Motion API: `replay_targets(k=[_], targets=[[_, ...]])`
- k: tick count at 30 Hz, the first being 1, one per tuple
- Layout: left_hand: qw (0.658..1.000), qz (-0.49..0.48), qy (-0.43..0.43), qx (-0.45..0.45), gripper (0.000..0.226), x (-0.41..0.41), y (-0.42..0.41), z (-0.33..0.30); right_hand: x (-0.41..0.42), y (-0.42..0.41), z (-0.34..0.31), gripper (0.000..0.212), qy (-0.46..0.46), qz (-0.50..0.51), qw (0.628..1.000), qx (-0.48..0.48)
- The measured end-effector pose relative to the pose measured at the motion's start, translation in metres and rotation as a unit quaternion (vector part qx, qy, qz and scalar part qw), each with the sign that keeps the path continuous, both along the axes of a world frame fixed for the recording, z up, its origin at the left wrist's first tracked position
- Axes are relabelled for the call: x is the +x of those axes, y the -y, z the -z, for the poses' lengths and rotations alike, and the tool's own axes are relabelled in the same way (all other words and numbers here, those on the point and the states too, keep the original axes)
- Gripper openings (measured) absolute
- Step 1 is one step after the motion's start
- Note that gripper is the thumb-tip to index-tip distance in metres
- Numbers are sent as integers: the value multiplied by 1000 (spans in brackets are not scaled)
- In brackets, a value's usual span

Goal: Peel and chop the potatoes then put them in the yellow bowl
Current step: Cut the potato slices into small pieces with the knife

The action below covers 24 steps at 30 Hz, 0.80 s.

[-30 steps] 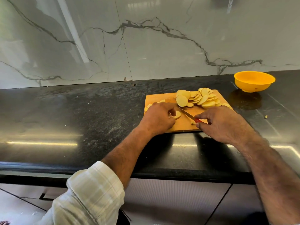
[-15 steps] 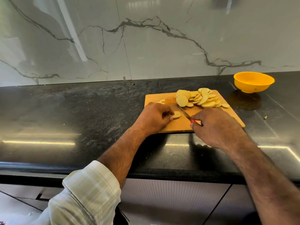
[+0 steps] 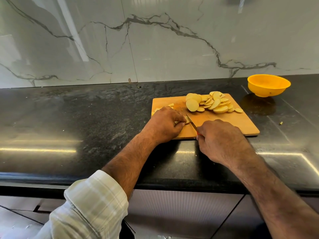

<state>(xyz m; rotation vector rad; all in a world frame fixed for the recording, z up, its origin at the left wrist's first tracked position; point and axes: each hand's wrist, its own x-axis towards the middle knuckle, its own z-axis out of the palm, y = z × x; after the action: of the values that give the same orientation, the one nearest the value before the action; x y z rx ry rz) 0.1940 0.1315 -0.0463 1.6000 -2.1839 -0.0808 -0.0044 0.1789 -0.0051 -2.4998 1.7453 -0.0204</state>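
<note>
On the counter point(image 3: 86, 118) lies the board point(image 3: 241, 123), slices point(image 3: 212, 103) piled at its far end; the bowl point(image 3: 268, 85) stands beyond. Left hand point(image 3: 164, 125) curls around a potato piece point(image 3: 187, 120). Right hand point(image 3: 221, 142) grips the knife point(image 3: 191, 122), blade against that piece.

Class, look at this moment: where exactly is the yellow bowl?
In the head view the yellow bowl stands far right on the black counter, near the marble wall, just beyond the cutting board's far right corner.
</note>
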Motion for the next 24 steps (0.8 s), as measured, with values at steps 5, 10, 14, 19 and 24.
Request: replay_targets(k=[5,10,14,19,24], targets=[[1000,7,-13,-1,22,1,1,2,13,14,-7,21,-11,-14,1000,-12],[1000,15,-7,-27,22,4,-4,7,24,24,-7,21,-13,-15,999,-37],[999,13,-14,-30,25,5,-6,8,15,17,-6,23,24,6,999,-46],[1000,14,-6,-20,24,2,-4,3,5,0,-3,32,9,1,1000,-16],[1000,15,-1,-14,25,3,-5,3,9,-1,-5,32,-6,-4,1000,-16]])
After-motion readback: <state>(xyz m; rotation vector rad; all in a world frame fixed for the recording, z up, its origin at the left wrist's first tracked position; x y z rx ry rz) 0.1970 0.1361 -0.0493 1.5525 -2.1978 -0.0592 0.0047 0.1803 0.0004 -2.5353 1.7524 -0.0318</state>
